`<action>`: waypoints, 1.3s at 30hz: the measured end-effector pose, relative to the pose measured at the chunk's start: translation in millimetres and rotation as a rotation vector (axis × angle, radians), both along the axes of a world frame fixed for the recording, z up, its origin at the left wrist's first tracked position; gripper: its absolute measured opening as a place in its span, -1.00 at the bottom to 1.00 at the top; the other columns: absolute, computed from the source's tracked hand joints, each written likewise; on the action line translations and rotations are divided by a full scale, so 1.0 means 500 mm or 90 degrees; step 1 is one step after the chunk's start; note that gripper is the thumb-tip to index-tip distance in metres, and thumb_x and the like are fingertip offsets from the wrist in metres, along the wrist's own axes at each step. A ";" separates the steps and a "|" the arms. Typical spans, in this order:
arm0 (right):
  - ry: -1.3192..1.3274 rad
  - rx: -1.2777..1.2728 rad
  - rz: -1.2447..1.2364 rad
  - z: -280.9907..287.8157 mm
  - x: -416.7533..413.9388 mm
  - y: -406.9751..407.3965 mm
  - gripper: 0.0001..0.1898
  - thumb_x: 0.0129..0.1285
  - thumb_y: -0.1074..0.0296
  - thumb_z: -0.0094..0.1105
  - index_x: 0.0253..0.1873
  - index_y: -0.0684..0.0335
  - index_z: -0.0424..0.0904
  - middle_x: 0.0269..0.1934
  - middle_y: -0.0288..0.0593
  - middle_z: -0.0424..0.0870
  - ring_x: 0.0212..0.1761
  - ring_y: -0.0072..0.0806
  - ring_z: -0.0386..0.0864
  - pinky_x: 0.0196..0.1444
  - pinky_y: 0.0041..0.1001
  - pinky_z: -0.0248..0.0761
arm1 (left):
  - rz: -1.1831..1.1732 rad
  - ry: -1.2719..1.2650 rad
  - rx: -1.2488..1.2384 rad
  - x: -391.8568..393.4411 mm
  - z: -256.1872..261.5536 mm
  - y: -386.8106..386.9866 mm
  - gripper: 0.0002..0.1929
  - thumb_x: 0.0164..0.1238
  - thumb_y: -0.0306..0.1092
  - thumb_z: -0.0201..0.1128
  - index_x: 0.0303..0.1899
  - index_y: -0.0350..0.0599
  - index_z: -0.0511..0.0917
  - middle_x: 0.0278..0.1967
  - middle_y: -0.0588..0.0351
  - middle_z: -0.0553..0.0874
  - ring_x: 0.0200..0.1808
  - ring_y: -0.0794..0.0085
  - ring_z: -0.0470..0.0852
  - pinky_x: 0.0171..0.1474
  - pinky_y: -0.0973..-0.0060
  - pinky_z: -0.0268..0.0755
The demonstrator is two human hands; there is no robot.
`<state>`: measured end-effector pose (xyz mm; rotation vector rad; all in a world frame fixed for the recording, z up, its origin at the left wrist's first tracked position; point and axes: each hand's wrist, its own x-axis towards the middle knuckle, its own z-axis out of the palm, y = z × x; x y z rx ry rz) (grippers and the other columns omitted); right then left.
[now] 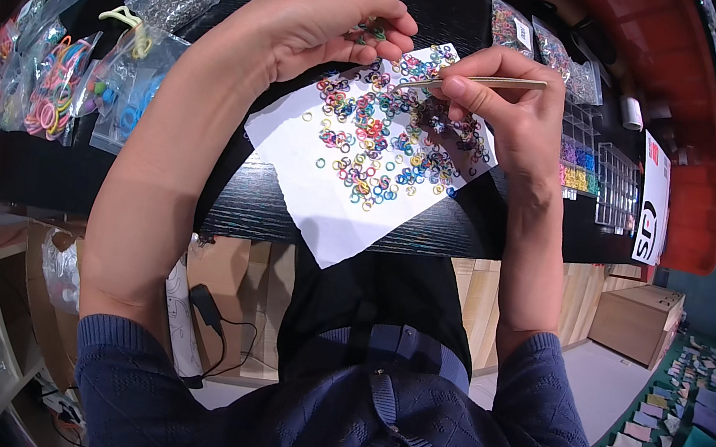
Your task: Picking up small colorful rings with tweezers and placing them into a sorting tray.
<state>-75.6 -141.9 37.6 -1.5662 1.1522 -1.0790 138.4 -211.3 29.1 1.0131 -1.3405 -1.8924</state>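
Observation:
Pinched in my right hand (504, 90) is a pair of metal tweezers (492, 82), its tip pointing left over a pile of small coloured metal rings (370, 130). The rings lie scattered on a sheet of white paper (330, 227), one corner of which hangs past the table's front edge. My left hand (344, 21) is cupped above the paper's upper left side. Several green rings (375, 33) rest inside its curled fingers. Whether the tweezer tip grips a ring is too small to tell.
Zip bags of hair ties (52, 95), a bag of small metal parts (173, 1) and other bags crowd the left of the black table (252, 199). Right are bags of coloured rings (511, 27), a compartment box with coloured beads (580, 161), a clear divided box (615, 189) and a printed card (652, 201).

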 end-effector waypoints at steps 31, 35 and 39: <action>-0.067 -0.050 -0.037 0.010 -0.021 -0.006 -0.87 0.16 0.55 0.41 -0.22 0.46 0.70 -0.40 -0.07 0.74 -0.47 -0.55 0.65 -0.38 -0.62 0.52 | -0.028 -0.076 -0.063 -0.001 0.005 0.006 -0.74 0.45 -0.30 0.11 -0.15 -0.34 0.64 -0.32 0.08 0.72 -0.38 0.62 0.65 -0.33 0.74 0.53; -0.083 -0.083 -0.056 0.014 -0.030 -0.007 -0.87 0.18 0.55 0.40 -0.20 0.46 0.70 -0.40 -0.06 0.74 -0.45 -0.54 0.65 -0.35 -0.60 0.53 | -0.063 -0.101 -0.069 -0.003 0.004 0.007 -0.73 0.46 -0.31 0.09 -0.18 -0.35 0.65 -0.33 0.09 0.72 -0.40 0.63 0.65 -0.35 0.75 0.49; -0.079 -0.103 -0.077 0.009 -0.028 -0.010 -0.86 0.18 0.54 0.39 -0.18 0.46 0.70 -0.41 -0.08 0.74 -0.46 -0.53 0.65 -0.35 -0.59 0.53 | -0.123 -0.059 0.001 -0.008 0.008 0.009 -0.74 0.47 -0.31 0.14 -0.14 -0.36 0.63 -0.29 0.05 0.75 -0.37 0.64 0.71 -0.36 0.81 0.55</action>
